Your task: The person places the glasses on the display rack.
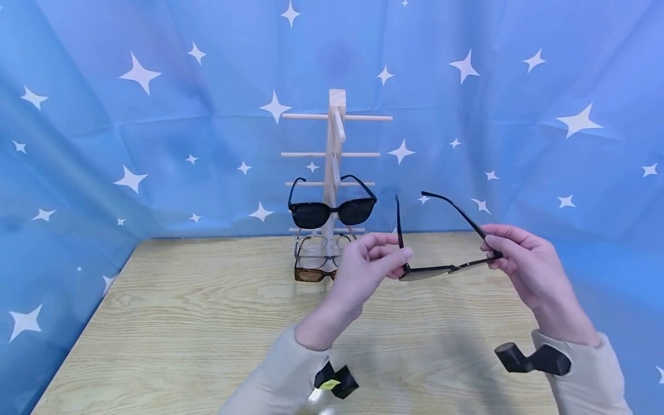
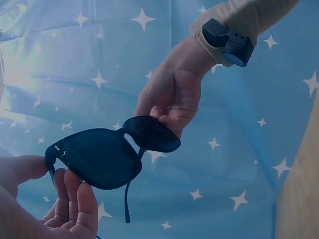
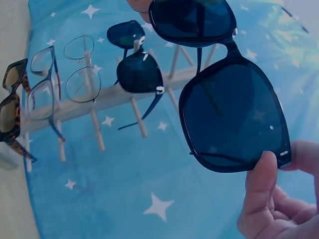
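Note:
A pair of black sunglasses is held between both hands above the table, its temples unfolded and pointing toward the backdrop. My left hand pinches the left end of the frame near the hinge, and my right hand pinches the right end. In the left wrist view the dark lenses face the camera. To the left stands a wooden glasses rack. Other black sunglasses hang on it, above clear-lensed glasses and tortoiseshell sunglasses; my left hand partly hides those lower pairs in the head view.
The rack's upper pegs carry no glasses. Under everything lies a wood-grain table, with a blue star-patterned cloth hanging behind it and at the sides. Each sleeve bears a black wrist camera.

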`<state>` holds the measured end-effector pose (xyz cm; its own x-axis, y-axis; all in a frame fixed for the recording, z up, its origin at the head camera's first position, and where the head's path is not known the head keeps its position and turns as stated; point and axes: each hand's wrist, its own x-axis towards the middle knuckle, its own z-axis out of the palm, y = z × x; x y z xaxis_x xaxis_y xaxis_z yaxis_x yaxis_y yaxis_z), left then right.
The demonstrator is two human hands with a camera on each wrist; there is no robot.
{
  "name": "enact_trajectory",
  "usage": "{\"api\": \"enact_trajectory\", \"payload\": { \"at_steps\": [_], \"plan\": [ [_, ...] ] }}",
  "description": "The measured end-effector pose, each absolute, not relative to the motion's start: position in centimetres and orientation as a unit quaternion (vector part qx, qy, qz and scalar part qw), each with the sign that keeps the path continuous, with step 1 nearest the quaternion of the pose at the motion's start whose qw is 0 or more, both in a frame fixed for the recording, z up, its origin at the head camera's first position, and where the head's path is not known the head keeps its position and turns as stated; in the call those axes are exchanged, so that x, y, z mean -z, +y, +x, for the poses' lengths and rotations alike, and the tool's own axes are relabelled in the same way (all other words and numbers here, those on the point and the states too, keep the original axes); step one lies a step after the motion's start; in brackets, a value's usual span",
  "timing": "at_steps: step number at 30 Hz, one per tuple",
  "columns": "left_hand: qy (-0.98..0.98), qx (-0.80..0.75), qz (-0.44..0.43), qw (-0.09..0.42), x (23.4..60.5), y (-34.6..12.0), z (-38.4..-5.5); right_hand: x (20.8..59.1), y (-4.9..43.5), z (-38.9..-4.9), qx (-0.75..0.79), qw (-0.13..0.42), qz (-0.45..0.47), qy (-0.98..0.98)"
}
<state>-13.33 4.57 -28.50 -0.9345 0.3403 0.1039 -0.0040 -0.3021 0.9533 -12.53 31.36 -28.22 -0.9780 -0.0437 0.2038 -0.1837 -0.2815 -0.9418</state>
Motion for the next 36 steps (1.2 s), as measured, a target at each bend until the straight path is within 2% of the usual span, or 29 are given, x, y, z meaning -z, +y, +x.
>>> {"api": "enact_trajectory", "payload": {
  "at_steps": [12,27,36],
  "plan": [
    [0.570,-0.801,0.175,0.060,26.6,2.2,-12.6,26.0,28.9,-13.5,-0.789,0.051,0.104,-0.604],
    [0.556,-0.820,0.133,-0.010,24.7,-1.7,-12.9,22.7,23.5,-15.8,-0.753,0.046,0.107,-0.647],
    [0.536,-0.837,0.105,-0.033,24.4,-4.0,-14.8,21.7,20.7,-18.3,-0.743,0.039,0.088,-0.663]
  ]
}}
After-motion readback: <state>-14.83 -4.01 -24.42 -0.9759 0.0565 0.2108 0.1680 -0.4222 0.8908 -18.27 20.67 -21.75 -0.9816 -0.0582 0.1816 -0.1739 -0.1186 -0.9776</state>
